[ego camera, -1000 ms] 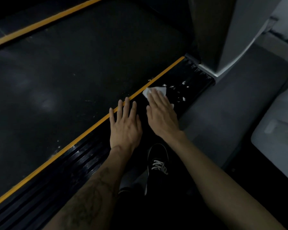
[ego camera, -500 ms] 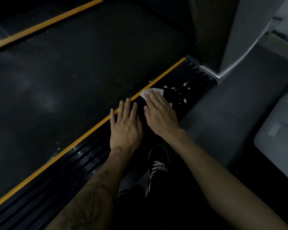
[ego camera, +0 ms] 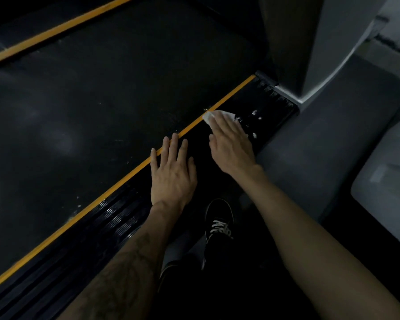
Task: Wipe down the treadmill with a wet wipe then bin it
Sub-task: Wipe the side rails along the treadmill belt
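your right hand (ego camera: 231, 144) presses a white wet wipe (ego camera: 211, 116) flat against the ribbed black side rail (ego camera: 116, 218) of the treadmill, fingers straight and close together, the wipe showing only beyond the fingertips, right beside the yellow stripe (ego camera: 116, 190). your left hand (ego camera: 173, 174) rests flat on the same rail just beside it, fingers straight and slightly spread across the stripe. the wipe looks thin, limp and damp; it will likely bunch or slide out from under a light palm, so keep broad pressure on its middle, and pinch a corner when lifting it. white specks (ego camera: 254, 124) dot the rail just ahead. room is tight that way: the grey upright post (ego camera: 310, 42) closes the rail's end. the black belt (ego camera: 102, 100) lies open to the left, the grey floor (ego camera: 321, 146) to the right, your shoe (ego camera: 218, 225) below.
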Action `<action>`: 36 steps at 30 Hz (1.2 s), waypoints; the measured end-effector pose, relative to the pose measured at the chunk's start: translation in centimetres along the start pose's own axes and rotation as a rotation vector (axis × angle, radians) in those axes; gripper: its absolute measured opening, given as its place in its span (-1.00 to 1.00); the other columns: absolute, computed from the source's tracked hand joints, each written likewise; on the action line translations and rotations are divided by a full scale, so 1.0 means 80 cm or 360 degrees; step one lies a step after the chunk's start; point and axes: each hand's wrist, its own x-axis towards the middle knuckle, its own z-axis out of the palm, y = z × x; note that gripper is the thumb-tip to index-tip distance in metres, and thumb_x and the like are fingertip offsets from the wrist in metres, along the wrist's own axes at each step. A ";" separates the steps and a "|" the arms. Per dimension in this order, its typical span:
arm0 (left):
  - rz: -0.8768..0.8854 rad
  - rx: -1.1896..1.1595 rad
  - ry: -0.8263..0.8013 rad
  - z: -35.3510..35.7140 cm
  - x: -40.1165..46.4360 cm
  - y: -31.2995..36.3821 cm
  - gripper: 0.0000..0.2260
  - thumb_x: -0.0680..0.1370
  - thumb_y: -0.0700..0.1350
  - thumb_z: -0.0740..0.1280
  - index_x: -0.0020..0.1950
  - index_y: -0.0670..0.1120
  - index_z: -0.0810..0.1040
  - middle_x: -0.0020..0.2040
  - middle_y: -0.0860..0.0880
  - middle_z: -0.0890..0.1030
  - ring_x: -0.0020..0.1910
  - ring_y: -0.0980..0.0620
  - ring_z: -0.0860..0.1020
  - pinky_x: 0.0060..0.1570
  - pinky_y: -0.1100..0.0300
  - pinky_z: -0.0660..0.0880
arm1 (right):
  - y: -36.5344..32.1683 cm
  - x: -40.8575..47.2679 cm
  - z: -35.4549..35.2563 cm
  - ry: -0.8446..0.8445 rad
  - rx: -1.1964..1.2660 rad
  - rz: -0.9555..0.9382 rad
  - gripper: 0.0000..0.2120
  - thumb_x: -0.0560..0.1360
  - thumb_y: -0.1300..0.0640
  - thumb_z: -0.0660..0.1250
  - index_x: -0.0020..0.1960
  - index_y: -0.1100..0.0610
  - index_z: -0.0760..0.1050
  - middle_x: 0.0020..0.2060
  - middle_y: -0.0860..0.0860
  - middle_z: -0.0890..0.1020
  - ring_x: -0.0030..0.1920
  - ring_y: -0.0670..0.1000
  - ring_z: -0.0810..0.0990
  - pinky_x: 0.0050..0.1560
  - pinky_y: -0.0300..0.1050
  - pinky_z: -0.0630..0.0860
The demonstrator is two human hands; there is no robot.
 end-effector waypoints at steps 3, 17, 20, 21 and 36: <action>-0.0015 -0.0005 -0.0016 -0.001 0.000 0.001 -0.50 0.74 0.10 -0.05 0.67 -0.02 0.15 0.70 -0.06 0.01 0.67 -0.02 -0.12 0.63 -0.15 -0.15 | -0.013 -0.031 0.004 0.0081 0.0047 0.0111 -0.45 0.71 -0.01 -0.02 0.64 0.20 0.09 0.65 0.14 0.10 0.65 0.09 0.00 0.62 0.02 -0.09; 0.0086 0.0016 -0.0004 0.000 0.002 -0.002 -0.44 0.70 0.13 -0.15 0.67 -0.04 0.13 0.69 -0.07 0.03 0.67 -0.03 -0.09 0.63 -0.15 -0.10 | -0.027 -0.058 0.013 0.0067 0.0081 0.0017 -0.38 0.65 -0.05 -0.08 0.61 0.22 0.20 0.61 0.16 0.21 0.64 0.14 0.10 0.63 0.08 0.01; 0.0096 0.0007 -0.0005 0.000 0.002 -0.001 -0.44 0.70 0.12 -0.14 0.66 -0.05 0.17 0.69 -0.07 0.03 0.67 -0.03 -0.09 0.63 -0.14 -0.11 | -0.016 -0.021 0.005 -0.0013 0.0037 -0.0079 -0.44 0.70 -0.02 -0.02 0.63 0.19 0.15 0.64 0.12 0.16 0.65 0.09 0.05 0.63 0.05 -0.09; 0.0098 0.0006 0.0002 0.000 0.002 -0.001 -0.45 0.71 0.12 -0.13 0.66 -0.05 0.17 0.69 -0.07 0.04 0.67 -0.02 -0.08 0.63 -0.14 -0.10 | -0.007 -0.009 0.002 -0.0014 -0.0002 -0.0059 -0.45 0.71 -0.02 0.00 0.64 0.17 0.12 0.65 0.10 0.13 0.65 0.06 0.03 0.63 0.05 -0.10; 0.0172 -0.0003 0.0013 0.003 0.003 0.001 -0.45 0.72 0.12 -0.12 0.66 -0.07 0.20 0.69 -0.08 0.08 0.67 -0.01 -0.07 0.64 -0.09 -0.12 | -0.006 -0.026 0.005 0.0087 0.0028 0.0176 -0.43 0.71 -0.04 -0.04 0.64 0.20 0.11 0.64 0.14 0.14 0.65 0.09 0.03 0.64 0.07 -0.03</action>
